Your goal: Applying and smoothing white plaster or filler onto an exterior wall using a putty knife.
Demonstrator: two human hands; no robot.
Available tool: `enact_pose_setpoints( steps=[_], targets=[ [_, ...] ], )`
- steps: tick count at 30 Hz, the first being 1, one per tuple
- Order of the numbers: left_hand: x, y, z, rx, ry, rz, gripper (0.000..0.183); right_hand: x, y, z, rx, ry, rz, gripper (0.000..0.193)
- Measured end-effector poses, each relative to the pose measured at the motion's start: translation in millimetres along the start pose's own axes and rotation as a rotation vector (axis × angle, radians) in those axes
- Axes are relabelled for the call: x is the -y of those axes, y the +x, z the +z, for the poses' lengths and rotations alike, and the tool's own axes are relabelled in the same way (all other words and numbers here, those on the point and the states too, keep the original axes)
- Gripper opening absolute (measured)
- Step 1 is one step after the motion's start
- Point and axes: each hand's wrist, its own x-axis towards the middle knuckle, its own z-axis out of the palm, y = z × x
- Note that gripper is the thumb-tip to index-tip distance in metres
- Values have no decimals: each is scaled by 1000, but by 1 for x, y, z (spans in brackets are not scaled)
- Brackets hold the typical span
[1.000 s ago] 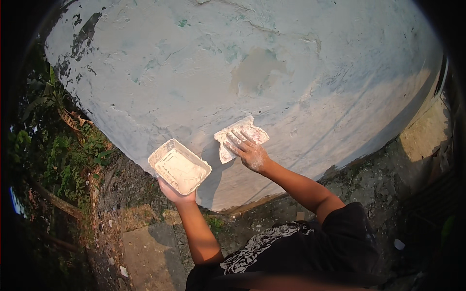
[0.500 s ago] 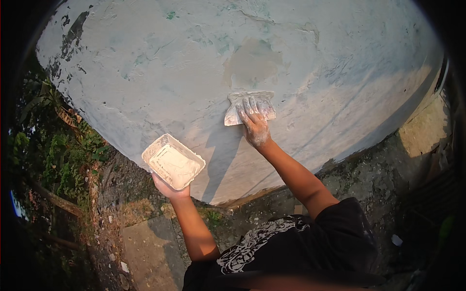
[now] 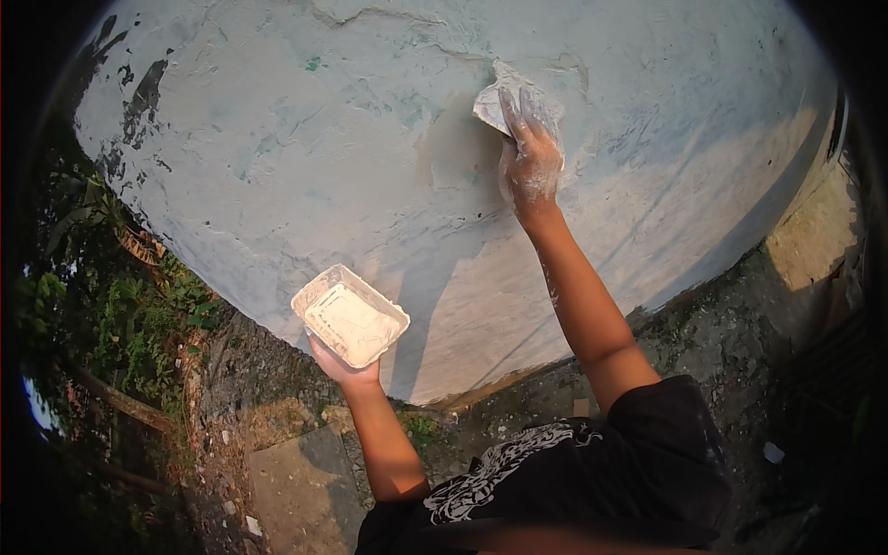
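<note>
My right hand, dusted white, grips a flat putty spreader smeared with white filler. The spreader lies against the pale blue-grey wall, tilted, at the upper edge of a smooth grey patch. My fingers lie along its face and hide part of it. Lower and to the left, my left hand supports a rectangular plastic tub from beneath. White putty covers the bottom of the tub. Most of the left fingers are hidden behind it.
Dark peeled spots mark the wall's left side. Green plants grow at the left. Below the wall run rough ground and a concrete slab. A bright sunlit patch of ground lies at the right.
My right hand has moved up and slightly right along the wall with the spreader, which has turned to a steeper tilt. The tub appears slightly farther right and lower in view.
</note>
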Motion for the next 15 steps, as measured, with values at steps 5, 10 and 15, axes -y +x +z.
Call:
enact_pose_setpoints(
  steps=[5,10,15],
  targets=[
    [2,7,6,-4,-19,17,56,1,-64,49,217,-147,-169,72],
    [-5,16,4,205,-44,-24,55,-1,-165,38,571,-62,-487,69],
    [6,15,2,144,-86,-35,55,12,-112,-5,491,40,-426,66]
  ],
)
